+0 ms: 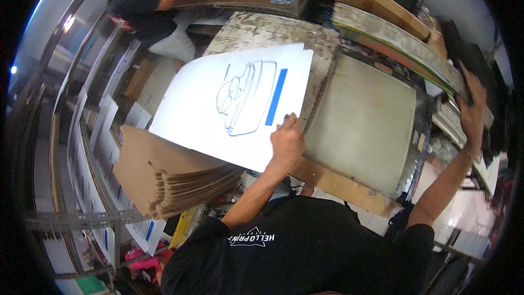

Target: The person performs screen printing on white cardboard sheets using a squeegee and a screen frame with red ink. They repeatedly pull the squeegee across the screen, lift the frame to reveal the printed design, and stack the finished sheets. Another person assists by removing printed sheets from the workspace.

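My left hand [287, 141] is closed on the near right edge of a white printed sheet [191, 93], which bears a blue line drawing and a solid blue bar. The sheet spans the paint-stained table [256, 27] and a stack of brown cardboard [164, 169]. At far right my right hand [474, 104] is closed around the end of a long paint-stained bar [404, 43]; its fingertips are partly hidden. Between my hands a screen-printing frame [360, 125] with pale mesh lies flat, a brown strip [338, 188] along its near side.
On the left, metal drying racks [82, 131] hold several printed sheets. Another person [142, 16] in a dark shirt stands at the far left, reaching up to a rack. A long brown cardboard box [371, 0] lies behind the bar. More sheets rest on the far shelf [234, 3].
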Demonstrator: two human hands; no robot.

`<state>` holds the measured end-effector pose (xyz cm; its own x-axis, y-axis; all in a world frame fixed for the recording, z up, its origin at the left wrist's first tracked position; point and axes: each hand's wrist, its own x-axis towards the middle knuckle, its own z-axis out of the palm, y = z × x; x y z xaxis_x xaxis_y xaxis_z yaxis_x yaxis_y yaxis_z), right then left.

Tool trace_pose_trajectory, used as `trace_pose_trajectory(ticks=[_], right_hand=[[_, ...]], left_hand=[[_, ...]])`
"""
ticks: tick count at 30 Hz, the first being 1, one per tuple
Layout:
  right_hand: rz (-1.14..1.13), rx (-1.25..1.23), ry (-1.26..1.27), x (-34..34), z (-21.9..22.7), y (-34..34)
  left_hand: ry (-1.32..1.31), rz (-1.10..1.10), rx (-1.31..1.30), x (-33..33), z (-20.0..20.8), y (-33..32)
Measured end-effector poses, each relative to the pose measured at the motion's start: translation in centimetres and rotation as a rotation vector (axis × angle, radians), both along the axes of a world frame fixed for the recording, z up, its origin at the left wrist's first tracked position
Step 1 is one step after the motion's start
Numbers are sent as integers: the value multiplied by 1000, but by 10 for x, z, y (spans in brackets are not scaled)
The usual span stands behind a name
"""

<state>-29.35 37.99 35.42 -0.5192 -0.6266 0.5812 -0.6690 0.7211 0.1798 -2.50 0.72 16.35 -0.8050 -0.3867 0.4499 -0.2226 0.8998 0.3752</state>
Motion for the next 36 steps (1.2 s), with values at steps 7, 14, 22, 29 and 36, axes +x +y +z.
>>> trace_pose_trajectory(ticks=[7, 14, 22, 29, 36], right_hand=[[121, -180, -109, 9, 13, -26], [155, -186, -89, 17, 20, -24], [150, -202, -34, 18, 13, -24], [134, -187, -30, 21, 18, -22], [133, -182, -71, 19, 20, -23]], left_hand=[[-446, -341, 112, -79, -40, 116], [-51, -519, 507, -73, -54, 111], [-736, 46, 76, -96, -119, -50], [-617, -104, 55, -188, -135, -16], [-671, -89, 4, -247, -133, 3]])
